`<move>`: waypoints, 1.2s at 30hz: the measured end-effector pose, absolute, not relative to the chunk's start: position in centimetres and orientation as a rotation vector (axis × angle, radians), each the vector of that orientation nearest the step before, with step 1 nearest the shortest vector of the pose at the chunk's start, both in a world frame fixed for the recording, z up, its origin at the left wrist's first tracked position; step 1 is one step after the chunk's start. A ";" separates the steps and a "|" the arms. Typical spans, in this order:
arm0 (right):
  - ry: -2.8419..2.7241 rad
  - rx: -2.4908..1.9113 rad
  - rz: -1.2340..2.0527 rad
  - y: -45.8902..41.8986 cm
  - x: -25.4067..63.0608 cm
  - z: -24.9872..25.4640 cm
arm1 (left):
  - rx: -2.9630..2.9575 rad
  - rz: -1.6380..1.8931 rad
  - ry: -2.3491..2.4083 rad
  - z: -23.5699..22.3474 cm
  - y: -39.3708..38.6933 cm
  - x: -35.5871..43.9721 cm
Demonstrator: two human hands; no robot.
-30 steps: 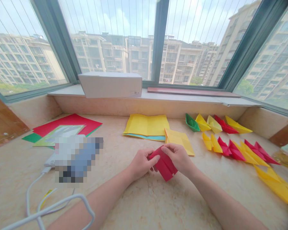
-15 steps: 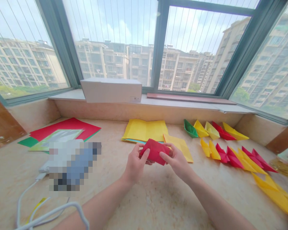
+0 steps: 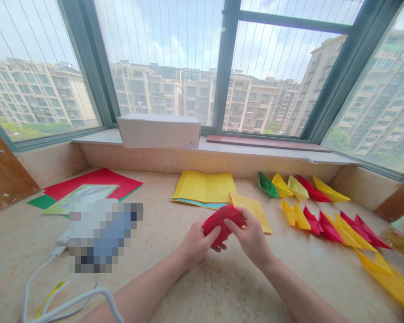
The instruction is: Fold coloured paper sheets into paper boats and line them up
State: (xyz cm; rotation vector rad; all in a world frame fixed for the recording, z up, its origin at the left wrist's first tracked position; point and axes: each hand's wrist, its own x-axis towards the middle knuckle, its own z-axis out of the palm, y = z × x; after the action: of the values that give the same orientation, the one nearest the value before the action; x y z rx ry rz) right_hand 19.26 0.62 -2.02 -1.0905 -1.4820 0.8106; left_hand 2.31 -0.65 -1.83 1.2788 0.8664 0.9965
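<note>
A folded piece of red paper (image 3: 221,221) is held up over the counter between both hands, tilted with its right end higher. My left hand (image 3: 198,242) grips its left side, thumb on the front face and some fingers showing beneath it. My right hand (image 3: 251,231) pinches the right part, its thumb pressed on the front. Just behind the hands lie a yellow folded sheet (image 3: 252,208) and a stack of creased yellow paper (image 3: 205,186) with light blue paper (image 3: 202,203) under it.
Folded paper boats stand in rows at the right, among them a green boat (image 3: 268,186) and a red boat (image 3: 313,190). Red sheets (image 3: 97,177) lie at the left, near a pixelated object (image 3: 109,237) and a white cable (image 3: 30,278). A white box (image 3: 158,132) rests on the sill.
The red paper has turned so its right end points upward. Both hands have shifted slightly right, and the left fingers now show below the paper.
</note>
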 end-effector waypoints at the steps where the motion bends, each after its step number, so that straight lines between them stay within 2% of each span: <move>1: -1.511 -1.078 0.806 0.5 19.2 -2.0 | 1.268 1.018 0.874 -1.8 -0.6 2.3; 6: -1.628 -0.998 0.615 0.5 19.1 -2.1 | 1.201 1.050 0.882 -1.8 -0.4 2.5; 16: -1.893 -0.880 0.454 -0.2 18.9 -2.9 | 1.224 1.091 0.850 -1.9 -0.6 2.5; 22: -1.995 -0.777 0.609 -0.3 18.7 -2.9 | 1.271 1.151 0.882 -2.0 -0.5 2.6; 28: -1.876 -0.848 0.557 -0.3 18.7 -2.7 | 1.322 1.035 0.810 -2.2 -0.9 2.4; 36: -1.805 -0.816 0.707 0.0 19.0 -2.5 | 1.371 1.155 0.902 -2.1 0.2 1.9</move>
State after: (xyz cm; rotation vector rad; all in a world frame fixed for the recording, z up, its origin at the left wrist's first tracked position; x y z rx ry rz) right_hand 18.98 0.04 -2.49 -0.8162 -1.8051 0.7067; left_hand 1.95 0.16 -2.13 1.3706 0.9017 1.1545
